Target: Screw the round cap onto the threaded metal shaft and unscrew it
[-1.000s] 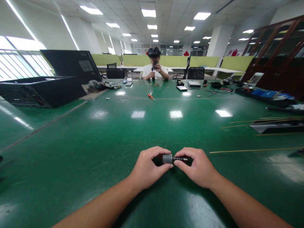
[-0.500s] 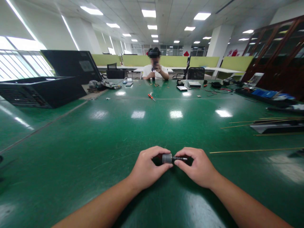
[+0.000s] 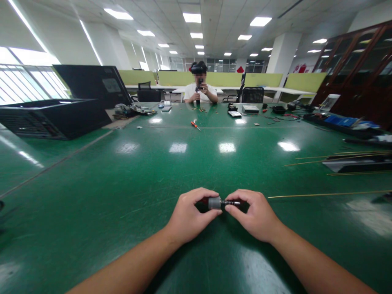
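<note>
Green table [image 3: 128,175] spreads around both hands at lower centre. The left hand [image 3: 183,214] grips a grey cylinder [image 3: 214,203], thumb and fingers parted by its width. The right hand's [image 3: 257,214] fingertips nearly meet about its dark shaft [image 3: 234,203]; contact is unclear. Wrists angle inward. A thin rod [image 3: 321,194] lies rightward; a screwdriver [image 3: 194,125], upper centre.

Lit ceiling panels [image 3: 192,17]; yellow-green partitions [image 3: 263,79]; window [image 3: 33,57] left; brown cabinet [image 3: 357,73] right, seemingly glass-fronted.
</note>
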`<state>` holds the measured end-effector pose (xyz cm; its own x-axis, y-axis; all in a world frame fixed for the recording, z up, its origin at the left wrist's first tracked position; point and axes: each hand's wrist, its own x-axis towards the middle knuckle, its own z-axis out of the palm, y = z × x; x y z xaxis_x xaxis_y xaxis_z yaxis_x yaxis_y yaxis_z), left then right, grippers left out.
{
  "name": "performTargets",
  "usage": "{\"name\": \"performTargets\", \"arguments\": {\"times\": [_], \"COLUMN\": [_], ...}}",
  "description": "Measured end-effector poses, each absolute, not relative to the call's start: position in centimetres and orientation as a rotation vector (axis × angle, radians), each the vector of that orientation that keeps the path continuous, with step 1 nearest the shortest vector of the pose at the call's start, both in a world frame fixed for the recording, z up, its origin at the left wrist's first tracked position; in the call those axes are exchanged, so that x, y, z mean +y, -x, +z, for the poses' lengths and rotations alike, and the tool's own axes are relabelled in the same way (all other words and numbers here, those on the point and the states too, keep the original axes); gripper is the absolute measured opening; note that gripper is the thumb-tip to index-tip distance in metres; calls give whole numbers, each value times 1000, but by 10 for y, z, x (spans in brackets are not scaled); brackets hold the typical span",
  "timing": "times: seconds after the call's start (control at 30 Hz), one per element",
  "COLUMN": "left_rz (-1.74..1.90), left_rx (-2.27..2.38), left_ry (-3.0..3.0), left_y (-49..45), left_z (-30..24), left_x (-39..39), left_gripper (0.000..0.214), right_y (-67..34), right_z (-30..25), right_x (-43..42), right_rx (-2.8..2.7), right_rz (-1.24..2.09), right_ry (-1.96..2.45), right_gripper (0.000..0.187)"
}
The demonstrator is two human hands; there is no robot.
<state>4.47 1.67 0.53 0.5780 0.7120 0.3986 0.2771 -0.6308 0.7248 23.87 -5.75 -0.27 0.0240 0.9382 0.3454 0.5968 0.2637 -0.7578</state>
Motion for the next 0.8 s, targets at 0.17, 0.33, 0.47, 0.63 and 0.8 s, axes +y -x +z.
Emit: {"name": "performTargets", "arguments": {"times": [0.17,0.33,0.47,0.63,0.8], "left_rz": [933,953,965,971,978], "left_rx": [787,786,792,800,805], "left_ry": [-2209,-2212,-2215,-2218,-2202], "left_y": [-44,-44,-44,-44,-44], "left_z": [5,3,4,5,4], "left_x": [17,18,18,18,19], "left_gripper": [29,28,28,26,27], "right_y": [-239,-240,-241,-241,-241], "right_z": [-3,-3,-3,-4,-4], "right_x": [-58,-57,-56,-56,-56], "right_rx": [-1665,-1629,-1616,-1610,-1607], "right_rz": [503,530,554,558,561], "right_ry": [1433,1462,1478,1478,1489], "right_gripper": [9,8,9,10,10]}}
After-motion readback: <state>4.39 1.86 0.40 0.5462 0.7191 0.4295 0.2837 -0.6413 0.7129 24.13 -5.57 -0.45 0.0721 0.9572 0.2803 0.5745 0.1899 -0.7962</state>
